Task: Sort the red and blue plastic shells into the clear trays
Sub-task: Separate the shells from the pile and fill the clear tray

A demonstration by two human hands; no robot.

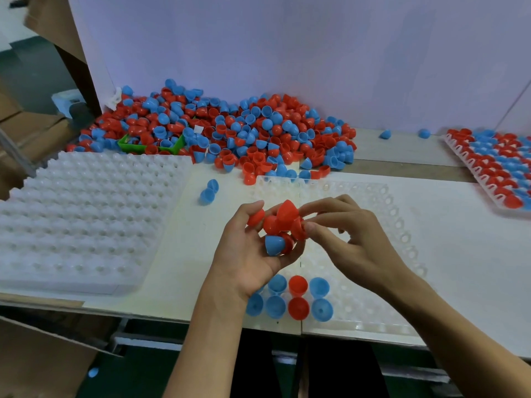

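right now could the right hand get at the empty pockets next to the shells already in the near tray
Probably yes. The right hand hovers just above the clear tray, and the pockets right of the placed shells lie bare with nothing over them. It is pinching a red shell held with the left hand, so it arrives loaded.

I see a pale lilac wall (316, 53) rising beyond my hands, a white worktop (459, 254) under them, brown cardboard (57, 30) far left, dark floor (34, 70) behind it
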